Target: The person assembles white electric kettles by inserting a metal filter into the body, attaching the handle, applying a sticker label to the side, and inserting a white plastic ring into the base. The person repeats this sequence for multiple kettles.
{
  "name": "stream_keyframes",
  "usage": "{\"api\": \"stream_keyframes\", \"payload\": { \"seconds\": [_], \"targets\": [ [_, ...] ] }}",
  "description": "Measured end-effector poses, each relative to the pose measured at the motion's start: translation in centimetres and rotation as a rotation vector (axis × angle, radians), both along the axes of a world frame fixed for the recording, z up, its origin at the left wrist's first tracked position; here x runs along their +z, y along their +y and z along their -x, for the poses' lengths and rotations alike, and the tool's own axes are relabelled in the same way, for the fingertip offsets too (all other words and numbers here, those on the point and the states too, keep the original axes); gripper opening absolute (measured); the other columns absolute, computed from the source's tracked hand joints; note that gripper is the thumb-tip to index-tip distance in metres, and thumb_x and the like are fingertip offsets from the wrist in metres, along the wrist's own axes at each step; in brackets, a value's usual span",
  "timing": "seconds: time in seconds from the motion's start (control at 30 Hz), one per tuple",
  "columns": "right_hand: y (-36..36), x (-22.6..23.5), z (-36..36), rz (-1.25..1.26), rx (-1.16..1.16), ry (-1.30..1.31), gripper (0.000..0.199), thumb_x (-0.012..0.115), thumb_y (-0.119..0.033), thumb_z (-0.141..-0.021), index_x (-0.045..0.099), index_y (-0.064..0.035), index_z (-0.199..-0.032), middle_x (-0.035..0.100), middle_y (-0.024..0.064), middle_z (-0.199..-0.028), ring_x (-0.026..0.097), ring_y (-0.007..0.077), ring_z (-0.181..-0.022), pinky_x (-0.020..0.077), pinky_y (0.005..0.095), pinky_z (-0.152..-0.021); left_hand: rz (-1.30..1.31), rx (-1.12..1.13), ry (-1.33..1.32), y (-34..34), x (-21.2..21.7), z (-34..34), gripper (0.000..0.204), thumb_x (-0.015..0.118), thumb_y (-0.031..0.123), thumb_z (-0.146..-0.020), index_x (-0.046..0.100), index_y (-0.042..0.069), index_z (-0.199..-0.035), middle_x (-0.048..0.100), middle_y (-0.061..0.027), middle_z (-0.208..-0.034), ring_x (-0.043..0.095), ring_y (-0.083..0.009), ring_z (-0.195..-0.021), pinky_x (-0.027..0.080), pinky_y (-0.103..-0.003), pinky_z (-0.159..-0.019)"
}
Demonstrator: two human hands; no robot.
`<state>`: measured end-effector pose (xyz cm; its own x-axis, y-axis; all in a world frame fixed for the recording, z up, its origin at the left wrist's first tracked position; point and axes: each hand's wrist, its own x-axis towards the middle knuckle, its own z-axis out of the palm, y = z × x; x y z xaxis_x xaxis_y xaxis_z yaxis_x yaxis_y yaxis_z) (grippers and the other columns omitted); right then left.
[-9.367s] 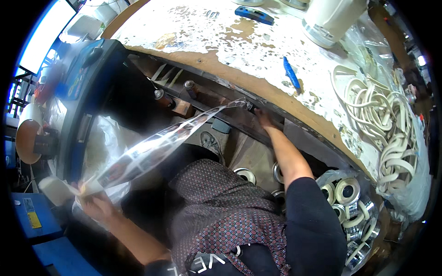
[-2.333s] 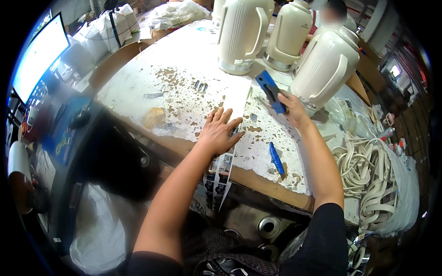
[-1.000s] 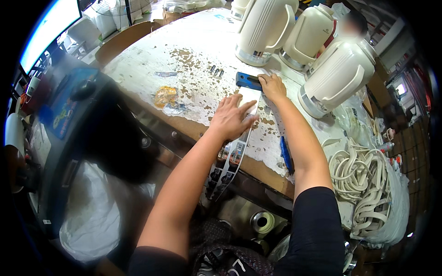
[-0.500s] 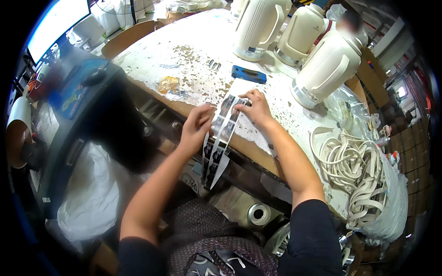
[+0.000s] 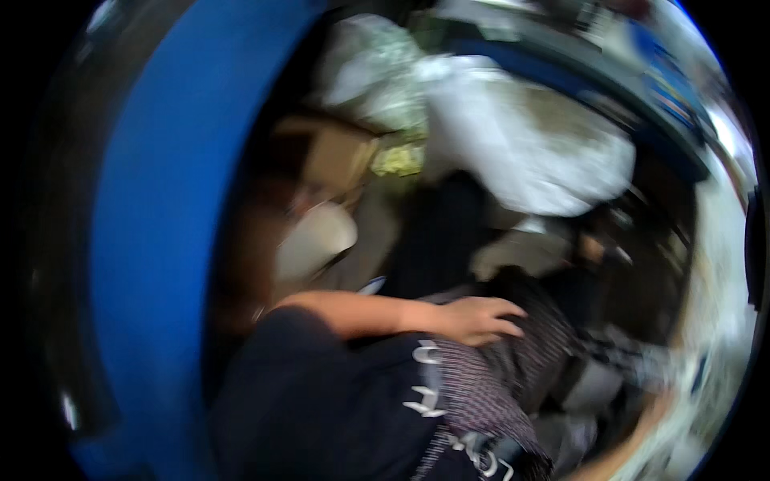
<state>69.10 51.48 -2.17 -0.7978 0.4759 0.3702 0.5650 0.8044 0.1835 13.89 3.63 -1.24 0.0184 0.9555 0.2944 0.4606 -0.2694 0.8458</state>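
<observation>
Our head is turned away from the work, and motion blur softens everything. Our left hand [image 5: 477, 319] lies flat at centre frame, palm down, fingers [image 5: 507, 306] loosely spread and pointing toward three o'clock, closed on nothing; it rests on the dark, finely patterned woven fabric of our lap garment [image 5: 481, 385], apparently only as a place to lie while the body twists. The bare forearm runs in from nine o'clock out of a dark short sleeve [image 5: 321, 401], whose cloth looks matte and soft, with pale printed marks near its hem.

Of our right hand we see too little: a smeared, skin-toned streak [image 5: 634, 433] at five o'clock may be that arm, and we cannot tell whether the hand is open or gripping anything.

Around us, a broad glossy blue curved panel [image 5: 152, 224], smooth as moulded plastic, sweeps from twelve down to seven o'clock along the left. At one o'clock sits a bulging white plastic sack [image 5: 529, 152], crinkled and slightly translucent, slumped as filled bags do. A brown cardboard box [image 5: 337, 156] stands at eleven o'clock, with a rounded pale object [image 5: 317, 240], too blurred to identify, just below it. The worn, pale-flecked edge of the table [image 5: 722, 264] curves down the three o'clock rim.
</observation>
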Motion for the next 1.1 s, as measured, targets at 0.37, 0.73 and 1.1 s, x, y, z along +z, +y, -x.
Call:
{"api": "stream_keyframes", "payload": {
  "seconds": [0.37,0.73,1.1],
  "targets": [
    [-24.9,12.7,31.0,0.165,-0.038,0.153,0.02,0.058,-0.003,-0.092,0.066,0.0049,-0.108,0.066,0.0159,-0.105,0.061,0.0283,-0.095,0.0478,0.0388,-0.087,0.539,0.863,0.763,-20.0,-13.7,16.3,0.064,0.07,0.053,-0.074,0.058,0.013,-0.123,0.045,-0.0159,-0.136,0.044,-0.0337,-0.126,0.029,-0.053,-0.109],
    [-27.5,9.8,44.3,1.545,0.017,0.851,0.027,0.056,-0.019,-0.097,0.064,0.0042,-0.108,0.064,0.01,-0.105,0.061,0.0179,-0.096,0.0482,0.031,-0.088,-0.069,1.043,0.833,-20.9,9.6,20.8,0.024,0.079,0.024,-0.071,0.064,0.007,-0.061,0.063,-0.0083,-0.065,0.061,-0.0248,-0.058,0.048,-0.036,-0.054],
    [-29.7,23.4,46.5,0.725,0.547,0.947,0.076,0.066,-0.006,-0.085,0.024,0.0003,-0.147,0.061,0.0183,-0.12,0.059,0.0282,-0.111,0.0462,0.0377,-0.097,-1.686,0.176,1.044,2.8,27.4,7.0,0.022,0.063,0.021,-0.082,0.06,0.004,-0.097,0.061,-0.0156,-0.096,0.061,-0.029,-0.088,0.051,-0.04,-0.082]
  ]
}}
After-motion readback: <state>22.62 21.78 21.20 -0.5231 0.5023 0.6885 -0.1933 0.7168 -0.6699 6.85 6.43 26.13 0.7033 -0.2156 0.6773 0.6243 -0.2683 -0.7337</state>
